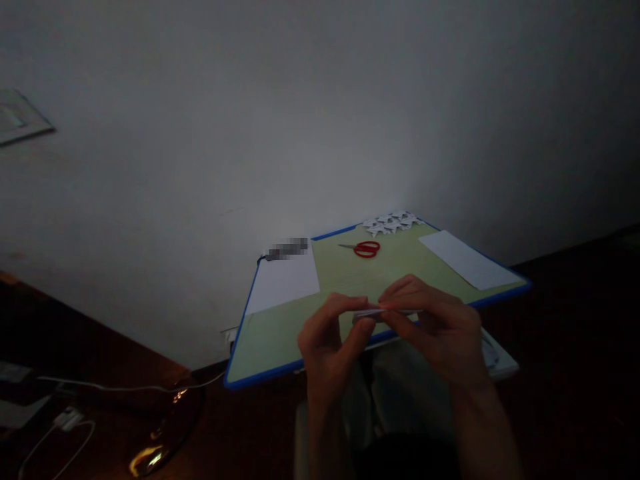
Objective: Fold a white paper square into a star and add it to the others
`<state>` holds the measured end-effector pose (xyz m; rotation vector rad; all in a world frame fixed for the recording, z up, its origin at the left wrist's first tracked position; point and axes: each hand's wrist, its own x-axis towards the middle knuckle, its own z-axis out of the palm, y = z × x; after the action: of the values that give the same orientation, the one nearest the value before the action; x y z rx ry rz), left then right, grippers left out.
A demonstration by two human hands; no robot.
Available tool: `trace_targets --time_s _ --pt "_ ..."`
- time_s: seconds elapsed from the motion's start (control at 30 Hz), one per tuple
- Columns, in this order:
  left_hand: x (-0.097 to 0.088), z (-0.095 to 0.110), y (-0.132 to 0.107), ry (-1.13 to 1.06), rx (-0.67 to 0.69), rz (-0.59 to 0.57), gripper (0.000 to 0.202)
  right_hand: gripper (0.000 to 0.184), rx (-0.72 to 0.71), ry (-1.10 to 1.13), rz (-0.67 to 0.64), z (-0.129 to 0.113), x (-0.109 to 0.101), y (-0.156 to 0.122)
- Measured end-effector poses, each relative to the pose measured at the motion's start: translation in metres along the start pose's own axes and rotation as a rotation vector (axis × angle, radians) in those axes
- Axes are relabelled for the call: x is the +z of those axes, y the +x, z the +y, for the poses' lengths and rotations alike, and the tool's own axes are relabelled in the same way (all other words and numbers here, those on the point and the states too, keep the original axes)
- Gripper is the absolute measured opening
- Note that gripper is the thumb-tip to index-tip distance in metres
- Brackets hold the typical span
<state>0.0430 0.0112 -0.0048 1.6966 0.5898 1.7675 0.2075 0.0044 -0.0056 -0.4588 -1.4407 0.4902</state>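
Note:
Between both hands, just above the table's near edge, is a small folded piece of white paper (371, 313). My left hand (333, 340) pinches its left end with thumb and forefinger. From the right, my right hand (435, 327) grips the other end, its fingertips close to the left ones and covering part of the fold. Farther back on the pale green tabletop (345, 273) lie red-handled scissors (367, 249), blades pointing left. Beyond them, several folded white paper shapes (393, 223) with pointed ends sit grouped at the far edge.
White sheets lie at the table's left (285, 283) and right (465, 259). A blurred dark item (287, 249) rests at the back left. The wall (320, 120) stands right behind the table. A white cable (135, 388) runs along the lower left.

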Motion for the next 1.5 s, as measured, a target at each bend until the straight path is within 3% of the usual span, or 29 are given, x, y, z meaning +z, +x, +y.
trace_targets --time_s 0.2,0.6,0.87,1.07,1.3,1.5 --pt "0.0 0.001 0.003 0.03 0.017 -0.009 0.004 0.028 -0.009 -0.014 -0.058 0.001 -0.001 0.001" --pt "0.0 0.003 0.004 0.103 0.165 -0.047 0.01 0.025 -0.054 -0.039 -0.087 0.003 -0.001 -0.001" --pt "-0.001 0.004 0.003 0.107 0.172 -0.069 0.017 0.026 -0.036 -0.025 -0.033 0.001 0.003 0.0" --pt "-0.003 0.002 0.004 0.109 0.18 -0.017 0.021 0.027 0.037 -0.012 -0.07 0.004 0.0 -0.002" --pt "-0.001 0.002 0.005 0.017 0.078 -0.014 0.006 0.022 0.11 -0.003 -0.125 0.007 -0.004 -0.002" --pt "0.0 -0.001 0.001 0.009 -0.118 0.061 0.012 0.009 0.222 0.014 -0.102 0.018 -0.007 -0.007"
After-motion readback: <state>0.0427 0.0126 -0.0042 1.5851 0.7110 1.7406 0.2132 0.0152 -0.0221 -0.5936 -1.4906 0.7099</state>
